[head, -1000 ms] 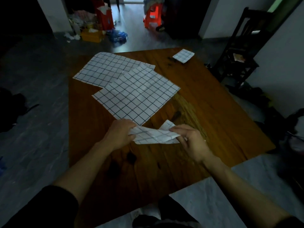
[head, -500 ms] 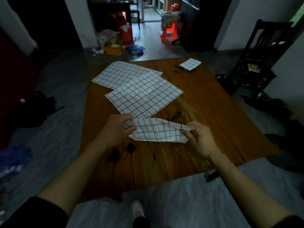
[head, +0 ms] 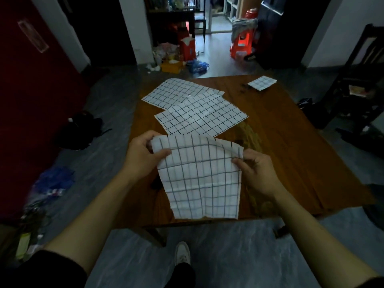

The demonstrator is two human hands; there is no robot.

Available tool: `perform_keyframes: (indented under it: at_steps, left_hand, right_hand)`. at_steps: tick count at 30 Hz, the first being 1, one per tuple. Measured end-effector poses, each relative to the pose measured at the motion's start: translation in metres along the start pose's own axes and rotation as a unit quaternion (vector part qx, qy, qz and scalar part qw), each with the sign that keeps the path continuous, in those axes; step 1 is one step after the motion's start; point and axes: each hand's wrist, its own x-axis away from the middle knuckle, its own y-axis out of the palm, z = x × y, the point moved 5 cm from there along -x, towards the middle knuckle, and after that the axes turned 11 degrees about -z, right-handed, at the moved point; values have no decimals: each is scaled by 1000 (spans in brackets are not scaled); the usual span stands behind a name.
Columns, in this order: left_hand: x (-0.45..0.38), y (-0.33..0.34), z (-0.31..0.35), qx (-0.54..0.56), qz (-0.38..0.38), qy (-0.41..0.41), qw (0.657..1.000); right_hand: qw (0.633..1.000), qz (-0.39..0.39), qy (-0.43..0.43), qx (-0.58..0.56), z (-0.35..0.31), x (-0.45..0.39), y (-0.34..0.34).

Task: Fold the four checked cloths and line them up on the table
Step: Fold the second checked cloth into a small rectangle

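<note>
My left hand (head: pixel 143 156) and right hand (head: pixel 254 170) each pinch an upper corner of a cloth (head: pixel 200 179), which hangs above the worktop (head: pixel 291 154).

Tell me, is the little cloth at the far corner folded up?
Folded. The little cloth is a small square, much smaller than the spread cloths beside it.

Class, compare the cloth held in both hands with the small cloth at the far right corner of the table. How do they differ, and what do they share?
The held cloth hangs lifted, pinched at its top corners by the left hand and right hand; the small cloth lies flat on the table, untouched. The held cloth shows a far bigger face; the small cloth is folded into a compact square. Both are white with a dark check.
</note>
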Motion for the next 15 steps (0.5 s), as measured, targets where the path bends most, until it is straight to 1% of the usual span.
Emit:
perform_keyframes:
  at_steps: [3,7,10,12,15]
  left_hand:
    - [-20,1,-16,7,-7,-2,1000]
    - [-60,-1,-48,25,-19,4,999]
    - [-87,-1,-69,31,-24,0,999]
    - [-103,0,-83,30,-33,-8,999]
    - [-121,2,-101,41,-51,-27,997]
  right_hand:
    - [1000,-14,21,5,11,-18,9]
    - [997,-30,70,24,36,-44,21]
    - [995,-29,89,45,47,-69,26]
    - [991,-26,118,52,56,-83,30]
    - [988,-5,140,68,68,-99,34]
